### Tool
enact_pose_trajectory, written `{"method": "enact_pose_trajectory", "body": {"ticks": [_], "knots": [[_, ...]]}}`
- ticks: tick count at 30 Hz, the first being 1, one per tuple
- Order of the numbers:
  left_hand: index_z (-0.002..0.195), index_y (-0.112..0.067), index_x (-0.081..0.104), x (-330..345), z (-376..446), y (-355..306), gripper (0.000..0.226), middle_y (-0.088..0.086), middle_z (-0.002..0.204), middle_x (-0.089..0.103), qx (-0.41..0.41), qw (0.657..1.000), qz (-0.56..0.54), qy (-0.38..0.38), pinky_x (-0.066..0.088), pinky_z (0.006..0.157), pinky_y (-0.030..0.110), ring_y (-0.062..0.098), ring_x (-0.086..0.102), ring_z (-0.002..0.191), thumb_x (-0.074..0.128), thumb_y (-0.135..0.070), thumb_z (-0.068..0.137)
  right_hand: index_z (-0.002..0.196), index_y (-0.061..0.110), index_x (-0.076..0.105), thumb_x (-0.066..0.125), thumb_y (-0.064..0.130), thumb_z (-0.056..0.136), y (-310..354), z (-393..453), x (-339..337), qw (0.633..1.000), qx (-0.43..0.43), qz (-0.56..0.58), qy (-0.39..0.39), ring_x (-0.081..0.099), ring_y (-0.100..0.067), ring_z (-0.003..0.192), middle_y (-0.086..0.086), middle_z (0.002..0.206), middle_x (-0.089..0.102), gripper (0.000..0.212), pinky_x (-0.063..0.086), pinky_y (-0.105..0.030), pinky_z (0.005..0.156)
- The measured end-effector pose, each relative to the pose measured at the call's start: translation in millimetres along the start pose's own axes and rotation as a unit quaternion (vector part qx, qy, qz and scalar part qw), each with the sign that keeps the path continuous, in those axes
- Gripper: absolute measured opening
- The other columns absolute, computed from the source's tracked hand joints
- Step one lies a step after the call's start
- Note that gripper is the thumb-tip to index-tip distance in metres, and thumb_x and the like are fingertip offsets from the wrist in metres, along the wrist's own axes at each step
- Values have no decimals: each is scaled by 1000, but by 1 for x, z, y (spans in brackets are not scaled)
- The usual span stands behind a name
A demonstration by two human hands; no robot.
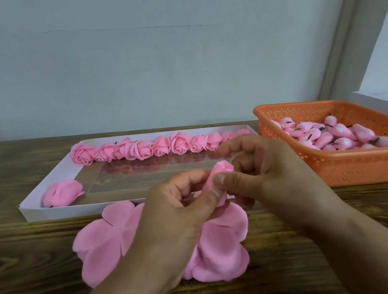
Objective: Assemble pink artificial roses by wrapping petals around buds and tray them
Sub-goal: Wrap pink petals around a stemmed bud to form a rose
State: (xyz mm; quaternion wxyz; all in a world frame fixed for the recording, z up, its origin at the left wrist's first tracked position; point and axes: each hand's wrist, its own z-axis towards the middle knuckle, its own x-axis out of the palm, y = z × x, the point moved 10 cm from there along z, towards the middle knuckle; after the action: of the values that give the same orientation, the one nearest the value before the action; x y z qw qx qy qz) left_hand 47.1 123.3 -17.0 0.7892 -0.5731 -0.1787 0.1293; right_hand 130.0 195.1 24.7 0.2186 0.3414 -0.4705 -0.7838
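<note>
Head-worn view, down over table (32, 259)

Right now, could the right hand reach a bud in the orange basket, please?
Probably not yet: the basket lies open beside the right hand, but that hand pinches the half-wrapped rose with the left hand.

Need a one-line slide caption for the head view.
Both hands, left hand and right hand, pinch a pink bud above loose petals, finished roses lining the white tray.

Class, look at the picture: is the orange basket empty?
No, the orange basket holds a heap of pink buds with dark stems.
</note>
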Motion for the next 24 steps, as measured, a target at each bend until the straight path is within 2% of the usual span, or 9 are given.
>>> {"method": "enact_pose_trajectory", "body": {"ticks": [4, 6, 10, 16, 18, 20, 21, 23, 24], "knots": [[90, -29, 77, 3, -1, 1, 33, 2, 82, 75, 1, 1000, -1, 16, 55, 70, 25, 17, 72, 78, 74, -43, 60, 94, 10, 63, 69, 9, 81, 5, 0, 1, 999, -18, -13, 34, 53, -13, 45, -19, 61, 62, 15, 42, -22, 45], [88, -29, 77, 2, 0, 1, 33, 1, 80, 74, 3, 1000, -5, 15, 55, 69, 24, 15, 71, 76, 74, -41, 58, 84, 4, 64, 67, 6, 82, 8, 0, 2, 999, -30, -13, 34, 53, -10, 45, -13, 58, 63, 4, 42, -19, 44], [88, -27, 77, 0, 2, 1, 34, 2, 81, 75, 5, 1000, -6, 12, 56, 70, 24, 17, 72, 78, 73, -38, 56, 69, 8, 63, 67, 2, 81, 13, 0, -2, 998, -57, -29, -5, 50, -2, 40, 5, 47, 57, 14, 40, -14, 41], [97, -31, 75, 1, 3, -6, 41, -1, 89, 76, -7, 999, 14, 27, 54, 64, 21, 16, 72, 82, 72, -39, 57, 64, 6, 63, 67, 1, 81, 23, -1, -9, 995, -86, -40, -43, 46, -2, 40, 3, 47, 57, 18, 38, -14, 40], [98, -32, 74, -15, 7, -11, 37, -6, 92, 75, -5, 998, 58, -22, 55, 62, 21, 13, 72, 83, 74, -38, 61, 64, 6, 61, 66, 0, 81, 21, 0, -29, 992, -84, -35, -93, 47, -1, 38, 5, 45, 59, 19, 39, -14, 39], [93, -31, 72, -37, 11, -19, 19, -7, 83, 75, 10, 988, 124, -89, 55, 60, 19, 6, 71, 72, 73, -24, 76, 64, 8, 61, 66, 1, 82, 13, 1, -59, 984, -65, -45, -160, 46, -3, 35, 3, 43, 59, 19, 39, -16, 37], [93, -29, 71, -43, 14, -21, 19, -6, 77, 74, 17, 981, 161, -105, 54, 59, 16, 2, 68, 65, 71, -15, 81, 64, 10, 60, 66, 2, 82, 7, 1, -71, 980, -56, -49, -185, 46, -4, 34, 2, 43, 59, 20, 39, -16, 37], [96, -21, 72, -42, 22, -20, 18, -9, 69, 71, 18, 961, 261, -85, 49, 59, 7, -5, 62, 58, 68, -9, 85, 65, 11, 60, 66, 2, 83, -3, 2, -84, 976, -39, -52, -207, 46, -4, 34, 0, 43, 59, 21, 39, -15, 37], [98, -19, 73, -36, 26, -17, 17, -14, 73, 69, 17, 943, 328, -56, 45, 61, 2, -7, 60, 60, 67, -9, 86, 65, 10, 59, 66, 2, 83, -8, 4, -86, 976, -32, -54, -209, 46, -4, 34, 0, 43, 59, 21, 39, -14, 36]]}}
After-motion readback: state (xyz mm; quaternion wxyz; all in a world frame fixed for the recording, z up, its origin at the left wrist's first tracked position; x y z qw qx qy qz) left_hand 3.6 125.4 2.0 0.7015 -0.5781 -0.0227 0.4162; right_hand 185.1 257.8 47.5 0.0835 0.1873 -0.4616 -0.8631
